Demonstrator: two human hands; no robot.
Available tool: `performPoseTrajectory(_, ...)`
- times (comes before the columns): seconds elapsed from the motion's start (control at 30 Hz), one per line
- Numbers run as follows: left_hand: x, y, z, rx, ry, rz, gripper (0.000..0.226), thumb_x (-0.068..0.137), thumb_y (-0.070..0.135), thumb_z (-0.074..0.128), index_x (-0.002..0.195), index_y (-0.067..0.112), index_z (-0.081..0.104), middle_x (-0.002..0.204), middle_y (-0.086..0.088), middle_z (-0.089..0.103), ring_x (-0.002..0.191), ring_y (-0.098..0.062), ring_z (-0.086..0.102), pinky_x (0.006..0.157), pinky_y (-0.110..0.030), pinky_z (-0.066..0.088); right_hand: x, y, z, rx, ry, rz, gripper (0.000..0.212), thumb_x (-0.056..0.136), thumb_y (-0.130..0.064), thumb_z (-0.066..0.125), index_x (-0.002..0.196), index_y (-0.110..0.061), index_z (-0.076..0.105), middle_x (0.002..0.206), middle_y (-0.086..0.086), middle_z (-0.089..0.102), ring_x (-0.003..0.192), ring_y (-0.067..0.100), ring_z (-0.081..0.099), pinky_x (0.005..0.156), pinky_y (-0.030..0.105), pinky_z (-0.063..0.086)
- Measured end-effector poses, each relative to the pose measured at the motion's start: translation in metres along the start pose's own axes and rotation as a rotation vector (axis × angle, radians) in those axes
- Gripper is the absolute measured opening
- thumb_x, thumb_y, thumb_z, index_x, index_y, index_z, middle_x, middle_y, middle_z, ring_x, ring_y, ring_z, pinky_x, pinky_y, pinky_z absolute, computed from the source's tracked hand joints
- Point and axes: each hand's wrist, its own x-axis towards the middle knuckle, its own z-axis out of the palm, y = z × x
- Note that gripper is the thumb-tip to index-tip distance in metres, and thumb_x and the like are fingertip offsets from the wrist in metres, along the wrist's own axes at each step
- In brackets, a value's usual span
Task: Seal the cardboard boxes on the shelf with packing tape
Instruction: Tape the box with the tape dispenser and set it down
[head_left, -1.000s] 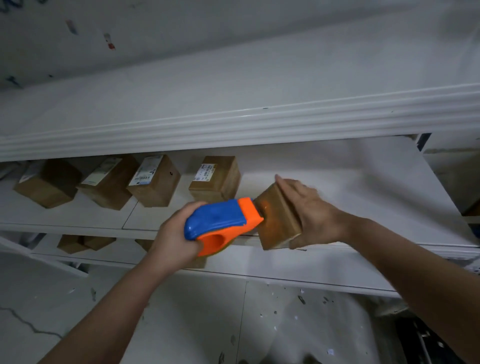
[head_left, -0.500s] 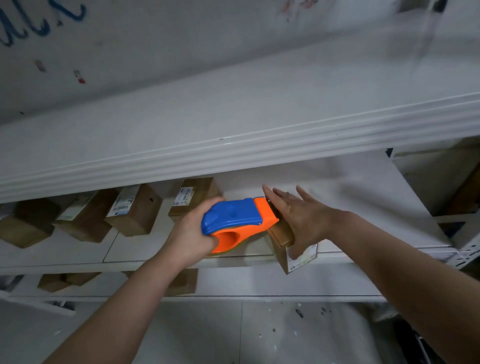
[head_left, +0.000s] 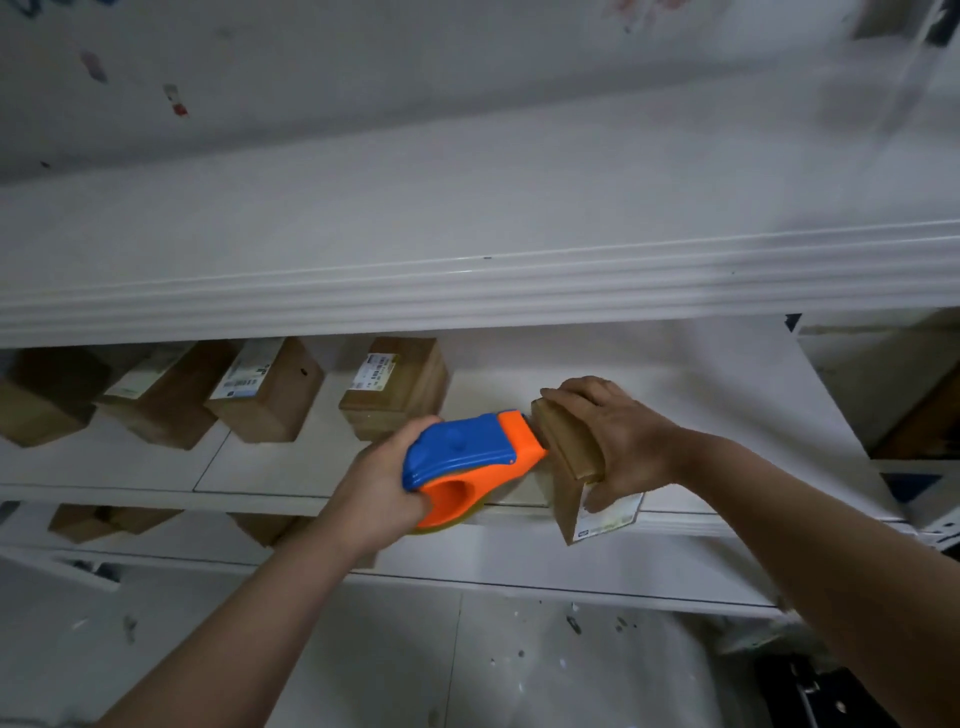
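Note:
My left hand (head_left: 376, 491) grips a blue and orange tape dispenser (head_left: 467, 462) by its handle. Its orange nose touches the left top edge of a small cardboard box (head_left: 574, 467) at the front edge of the middle shelf (head_left: 260, 467). My right hand (head_left: 618, 434) holds that box from above and from the right, fingers over its top, thumb on the white label on its front face. The box leans out over the shelf edge.
Several more labelled cardboard boxes (head_left: 397, 387) stand in a row further left and back on the same shelf. A thick white upper shelf (head_left: 467, 291) overhangs them. More boxes (head_left: 111, 519) sit on the lower shelf. White floor lies below.
My right hand's fingers, spread flat half a second ago, now curl over the box top. The dispenser stays against the box's left edge. The view has shifted slightly.

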Motion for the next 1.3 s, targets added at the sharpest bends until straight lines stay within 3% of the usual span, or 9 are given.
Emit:
performPoseTrajectory(0.1, 0.005, 0.011, -0.006, -0.072, 0.094, 0.024, 0.079, 0.064, -0.006, 0.065, 0.121, 0.045, 0.049, 0.103, 0.021, 0.063, 0.091, 0.002, 0.061, 0.074, -0.012, 0.046, -0.019, 0.008, 0.008, 0.500, 0.096, 0.073, 0.129, 0.043, -0.055, 0.084, 0.149, -0.035, 0.013, 0.146, -0.014, 0.018, 0.137, 0.010, 0.020, 0.110, 0.023, 0.024)
performPoseTrajectory(0.2, 0.021, 0.032, 0.000, -0.006, 0.017, 0.076, 0.079, 0.066, -0.004, 0.063, 0.127, 0.044, 0.047, 0.105, 0.019, 0.062, 0.090, -0.001, 0.061, 0.076, -0.016, 0.047, -0.036, 0.015, 0.030, 0.717, 0.099, 0.134, 0.127, 0.045, -0.051, 0.090, 0.140, -0.053, 0.006, 0.147, -0.018, 0.019, 0.141, 0.013, 0.024, 0.115, 0.039, 0.030)
performPoseTrajectory(0.27, 0.029, 0.043, 0.015, 0.061, -0.075, 0.072, 0.078, 0.068, 0.002, 0.063, 0.131, 0.043, 0.043, 0.108, 0.011, 0.061, 0.093, -0.010, 0.060, 0.078, -0.024, 0.050, -0.041, 0.024, 0.031, 0.535, 0.067, 0.177, 0.137, 0.043, -0.062, 0.087, 0.147, -0.045, 0.000, 0.156, -0.013, 0.014, 0.148, 0.021, 0.007, 0.118, 0.054, 0.015)
performPoseTrajectory(0.37, 0.037, 0.054, 0.030, 0.138, -0.071, 0.082, 0.080, 0.064, 0.014, 0.059, 0.136, 0.042, 0.039, 0.114, 0.001, 0.057, 0.098, -0.018, 0.058, 0.083, -0.029, 0.051, -0.041, 0.026, 0.013, 0.225, 0.020, 0.225, 0.156, 0.044, -0.057, 0.088, 0.146, -0.028, -0.026, 0.157, -0.013, -0.011, 0.144, 0.013, -0.024, 0.118, 0.049, -0.010)
performPoseTrajectory(0.57, 0.050, 0.070, 0.036, 0.290, -0.097, 0.155, 0.081, 0.063, 0.020, 0.056, 0.139, 0.042, 0.038, 0.115, -0.001, 0.056, 0.103, -0.021, 0.057, 0.089, -0.032, 0.050, -0.039, 0.022, 0.015, 0.143, -0.093, 0.280, 0.147, 0.050, -0.045, 0.085, 0.147, -0.026, -0.025, 0.153, 0.002, 0.026, 0.141, 0.019, 0.022, 0.120, 0.040, 0.006)
performPoseTrajectory(0.9, 0.027, -0.014, -0.037, 0.347, -0.091, -0.013, 0.080, 0.066, -0.001, 0.065, 0.120, 0.054, 0.046, 0.106, 0.011, 0.064, 0.097, -0.012, 0.062, 0.082, -0.031, 0.052, -0.045, 0.039, 0.022, 0.183, -0.115, 0.308, 0.117, 0.046, -0.043, 0.083, 0.143, -0.030, 0.018, 0.139, -0.005, 0.034, 0.124, 0.018, 0.037, 0.112, 0.037, 0.026)
performPoseTrajectory(0.97, 0.031, -0.016, -0.027, 0.378, -0.097, 0.000, 0.077, 0.063, 0.008, 0.062, 0.129, 0.045, 0.046, 0.107, 0.008, 0.064, 0.098, -0.017, 0.062, 0.081, -0.033, 0.052, -0.043, 0.039, 0.022, 0.153, -0.137, 0.325, 0.121, 0.048, -0.041, 0.082, 0.146, -0.027, 0.013, 0.147, -0.003, 0.027, 0.135, 0.021, 0.029, 0.117, 0.041, 0.016)
performPoseTrajectory(1.1, 0.038, -0.015, -0.002, 0.412, -0.099, -0.012, 0.075, 0.066, 0.014, 0.064, 0.135, 0.038, 0.044, 0.113, 0.001, 0.062, 0.100, -0.021, 0.060, 0.081, -0.032, 0.052, -0.040, 0.025, 0.017, -0.113, -0.250, 0.341, 0.135, 0.060, -0.051, 0.077, 0.150, -0.015, -0.016, 0.159, 0.004, -0.021, 0.144, 0.025, -0.026, 0.115, 0.053, -0.013)
performPoseTrajectory(1.3, 0.042, -0.007, 0.011, 0.401, -0.094, -0.011, 0.073, 0.072, 0.006, 0.065, 0.136, 0.034, 0.044, 0.111, 0.004, 0.060, 0.100, -0.020, 0.058, 0.081, -0.030, 0.050, -0.028, -0.005, 0.041, -0.260, -0.143, 0.145, 0.135, 0.062, -0.083, 0.057, 0.150, -0.016, -0.020, 0.157, 0.006, -0.026, 0.137, 0.016, -0.032, 0.111, 0.043, -0.019)
